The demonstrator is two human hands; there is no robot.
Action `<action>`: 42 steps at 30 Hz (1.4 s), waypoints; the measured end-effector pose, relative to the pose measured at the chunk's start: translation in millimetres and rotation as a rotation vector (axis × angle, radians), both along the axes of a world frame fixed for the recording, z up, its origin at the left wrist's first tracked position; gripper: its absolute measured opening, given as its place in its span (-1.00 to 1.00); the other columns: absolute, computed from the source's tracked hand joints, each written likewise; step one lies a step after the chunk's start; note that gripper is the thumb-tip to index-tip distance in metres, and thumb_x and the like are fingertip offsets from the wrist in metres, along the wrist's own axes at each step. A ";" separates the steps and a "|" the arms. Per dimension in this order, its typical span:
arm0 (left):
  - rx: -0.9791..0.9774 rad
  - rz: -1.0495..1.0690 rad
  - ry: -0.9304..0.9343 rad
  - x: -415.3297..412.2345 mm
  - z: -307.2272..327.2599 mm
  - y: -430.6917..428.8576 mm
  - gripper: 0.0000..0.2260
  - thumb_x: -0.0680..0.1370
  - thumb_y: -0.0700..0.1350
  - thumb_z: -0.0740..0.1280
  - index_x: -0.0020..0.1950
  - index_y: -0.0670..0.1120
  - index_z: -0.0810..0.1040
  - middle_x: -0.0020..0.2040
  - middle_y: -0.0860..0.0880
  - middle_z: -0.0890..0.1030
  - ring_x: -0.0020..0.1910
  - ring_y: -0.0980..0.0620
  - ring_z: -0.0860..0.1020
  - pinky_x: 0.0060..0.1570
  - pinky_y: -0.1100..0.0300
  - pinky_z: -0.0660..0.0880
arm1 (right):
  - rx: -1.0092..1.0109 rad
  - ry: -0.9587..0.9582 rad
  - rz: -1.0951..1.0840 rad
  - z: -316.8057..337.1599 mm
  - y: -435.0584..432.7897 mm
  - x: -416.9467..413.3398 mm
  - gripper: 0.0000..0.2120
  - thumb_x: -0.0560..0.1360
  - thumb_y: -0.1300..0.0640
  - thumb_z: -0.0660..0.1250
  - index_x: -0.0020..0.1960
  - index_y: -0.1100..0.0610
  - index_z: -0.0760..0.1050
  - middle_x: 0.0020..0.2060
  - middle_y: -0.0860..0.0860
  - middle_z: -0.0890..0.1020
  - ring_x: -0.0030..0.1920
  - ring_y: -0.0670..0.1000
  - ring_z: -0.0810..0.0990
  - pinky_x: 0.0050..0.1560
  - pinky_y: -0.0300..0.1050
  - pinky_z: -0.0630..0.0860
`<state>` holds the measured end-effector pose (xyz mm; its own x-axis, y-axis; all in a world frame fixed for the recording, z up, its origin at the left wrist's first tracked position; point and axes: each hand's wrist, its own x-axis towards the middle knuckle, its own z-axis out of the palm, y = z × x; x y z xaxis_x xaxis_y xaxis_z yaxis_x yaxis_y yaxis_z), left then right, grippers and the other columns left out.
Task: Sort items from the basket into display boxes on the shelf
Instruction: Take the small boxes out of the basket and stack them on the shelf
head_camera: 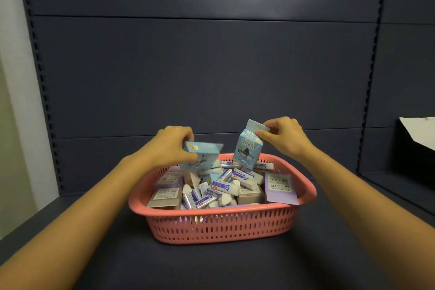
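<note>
Pink basket [221,223] on dark shelf [235,266], heaped with eraser packs [222,187]; at 11 o'clock above it, left hand [173,146], grip closed on tilted blue carton [203,154]; at 1 o'clock, right hand [286,136], grip pinching upright blue carton's hang tab [257,127].

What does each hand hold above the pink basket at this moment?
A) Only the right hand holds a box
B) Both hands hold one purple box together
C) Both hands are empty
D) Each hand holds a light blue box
D: the left hand grips one light blue box tilted over, and the right hand pinches another by its top tab, above the basket.
</note>
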<state>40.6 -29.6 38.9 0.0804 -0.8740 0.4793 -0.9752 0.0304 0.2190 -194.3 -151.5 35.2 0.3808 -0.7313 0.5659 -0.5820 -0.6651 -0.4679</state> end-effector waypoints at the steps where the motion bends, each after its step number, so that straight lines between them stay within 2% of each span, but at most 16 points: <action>1: -0.026 -0.016 0.077 2.0 0.4 0.9 -0.80 0.36 -0.08 0.45 -0.08 -0.10 0.52 -0.22 0.06 0.55 -0.24 0.03 0.49 -0.27 0.22 0.40 | -0.003 -0.016 0.001 -1.2 1.2 -1.9 -0.78 0.54 0.02 0.30 -0.03 0.16 0.61 -0.09 0.03 0.67 -0.12 0.02 0.61 -0.11 0.01 0.61; 4: -0.043 -0.064 0.331 0.8 -4.5 -0.7 -0.82 0.42 -0.19 0.40 0.00 -0.10 0.52 -0.18 0.02 0.57 -0.27 0.08 0.53 -0.23 0.23 0.49 | 0.000 -0.090 -0.002 -5.1 7.1 -10.2 -0.78 0.54 0.06 0.31 -0.02 0.20 0.62 -0.12 0.04 0.66 -0.13 0.00 0.62 -0.12 -0.07 0.59; 8: 0.059 -0.134 0.638 -14.4 -14.1 -12.5 -0.81 0.47 -0.24 0.32 0.07 -0.11 0.55 -0.01 -0.09 0.62 -0.09 0.00 0.63 -0.03 0.13 0.61 | 0.019 -0.124 -0.027 -11.5 13.7 -27.6 -0.81 0.54 0.09 0.31 -0.08 0.20 0.62 -0.18 0.05 0.67 -0.14 0.02 0.66 -0.06 0.00 0.61; 11: 0.092 -0.199 0.828 -39.3 -7.5 -20.5 -0.89 0.49 -0.30 0.26 -0.03 -0.18 0.53 -0.08 -0.12 0.62 -0.17 0.03 0.63 -0.23 0.32 0.61 | 0.004 -0.133 -0.049 -7.8 14.5 -49.2 -0.84 0.54 0.11 0.30 -0.16 0.13 0.58 -0.28 -0.04 0.64 -0.29 -0.17 0.62 -0.27 -0.32 0.53; 13: 0.078 -0.201 0.906 -58.8 -1.3 -26.4 -0.92 0.48 -0.30 0.26 -0.09 -0.15 0.49 -0.11 -0.12 0.62 -0.19 0.02 0.62 -0.23 0.28 0.61 | -0.007 -0.148 -0.070 -3.2 14.9 -67.5 -0.83 0.54 0.13 0.29 -0.23 0.08 0.53 -0.36 -0.11 0.59 -0.43 -0.24 0.55 -0.45 -0.48 0.36; 16: 0.083 -0.255 1.102 -90.9 4.5 -37.1 -0.92 0.48 -0.33 0.26 -0.11 -0.16 0.43 -0.07 -0.13 0.60 -0.13 -0.03 0.62 -0.11 0.18 0.62 | -0.007 -0.161 -0.091 1.0 13.2 -99.1 -0.80 0.53 0.12 0.29 -0.27 0.03 0.51 -0.34 -0.06 0.61 -0.33 -0.15 0.58 -0.42 -0.44 0.38; 18: 0.095 -0.324 1.197 -115.4 7.2 -44.0 -0.92 0.49 -0.33 0.28 -0.10 -0.17 0.42 -0.10 -0.13 0.59 -0.15 -0.03 0.61 -0.12 0.18 0.62 | 0.012 -0.150 -0.093 2.0 9.6 -123.2 -0.82 0.53 0.11 0.30 -0.24 0.02 0.53 -0.31 -0.01 0.64 -0.24 -0.04 0.63 -0.28 -0.25 0.52; 20: 0.115 -0.351 1.165 -141.3 8.2 -50.2 -0.94 0.51 -0.27 0.31 -0.10 -0.16 0.45 -0.13 -0.12 0.61 -0.17 0.01 0.60 -0.06 0.18 0.60 | 0.036 -0.132 -0.099 2.6 5.1 -149.3 -0.82 0.53 0.10 0.30 -0.24 0.03 0.54 -0.33 -0.03 0.64 -0.20 0.02 0.64 -0.14 -0.04 0.57; 23: 0.130 -0.369 1.093 -189.2 5.8 -59.4 -0.96 0.52 -0.22 0.33 -0.13 -0.14 0.49 -0.17 -0.06 0.61 -0.24 0.10 0.60 -0.16 0.29 0.54 | 0.062 -0.097 -0.120 4.1 -4.0 -194.7 -0.81 0.53 0.12 0.30 -0.18 0.17 0.60 -0.34 -0.01 0.64 -0.23 0.01 0.59 -0.14 0.00 0.56; 25: 0.130 -0.370 1.089 -225.1 1.8 -67.0 -0.93 0.53 -0.22 0.32 -0.15 -0.14 0.48 -0.18 -0.06 0.60 -0.27 0.11 0.58 -0.16 0.30 0.53 | 0.097 -0.088 -0.121 4.2 -11.2 -226.9 -0.80 0.52 0.12 0.30 -0.10 0.24 0.62 -0.28 0.03 0.66 -0.27 -0.04 0.60 -0.18 -0.11 0.57; 28: 0.145 -0.354 1.116 -274.6 -10.0 -78.9 -0.89 0.54 -0.24 0.31 -0.19 -0.14 0.46 -0.24 -0.04 0.57 -0.32 0.16 0.56 -0.15 0.29 0.55 | 0.129 -0.061 -0.117 1.2 -22.6 -273.7 -0.85 0.53 0.14 0.31 -0.11 0.20 0.60 -0.33 -0.04 0.62 -0.36 -0.18 0.56 -0.34 -0.43 0.47; 32: 0.212 -0.312 1.239 -325.7 -41.5 -97.0 -0.94 0.50 -0.31 0.32 -0.16 -0.22 0.48 -0.26 -0.09 0.56 -0.23 0.06 0.56 -0.24 0.27 0.60 | 0.218 -0.060 -0.102 -8.3 -46.4 -323.3 -0.91 0.49 0.17 0.36 -0.17 0.17 0.59 -0.26 0.08 0.65 -0.30 -0.03 0.60 -0.12 -0.16 0.54; 36: 0.341 -0.231 1.218 -354.8 -76.6 -118.6 -0.89 0.48 -0.26 0.37 -0.23 -0.18 0.50 -0.27 -0.05 0.57 -0.19 0.06 0.56 -0.24 0.25 0.63 | 0.314 -0.103 -0.065 -21.2 -67.2 -347.7 -0.95 0.49 0.22 0.37 -0.09 0.20 0.56 -0.18 0.12 0.64 -0.34 -0.05 0.57 -0.31 -0.36 0.54; 38: 0.395 -0.172 1.087 -361.5 -90.4 -129.9 -0.78 0.48 -0.19 0.39 -0.35 -0.11 0.46 -0.40 0.02 0.56 -0.30 0.08 0.50 -0.33 0.29 0.54 | 0.358 -0.100 -0.042 -26.7 -77.9 -352.9 -0.92 0.50 0.22 0.35 -0.04 0.24 0.55 -0.14 0.14 0.63 -0.33 -0.08 0.56 -0.37 -0.42 0.51; 40: 0.419 -0.108 0.987 -365.2 -101.7 -140.5 -0.70 0.48 -0.12 0.39 -0.42 -0.06 0.38 -0.56 0.09 0.47 -0.40 0.07 0.39 -0.37 0.30 0.33 | 0.389 -0.076 -0.016 -29.8 -88.6 -354.1 -0.91 0.52 0.23 0.33 -0.03 0.25 0.55 -0.11 0.15 0.63 -0.30 -0.08 0.56 -0.35 -0.40 0.50; 42: 0.435 -0.025 0.918 -364.8 -108.6 -149.4 -0.71 0.47 -0.04 0.39 -0.36 -0.05 0.37 -0.45 0.05 0.48 -0.36 0.07 0.36 -0.38 0.26 0.22 | 0.429 -0.065 0.017 -32.9 -99.0 -352.0 -0.93 0.53 0.24 0.31 -0.03 0.24 0.53 -0.12 0.14 0.62 -0.31 -0.09 0.55 -0.40 -0.44 0.47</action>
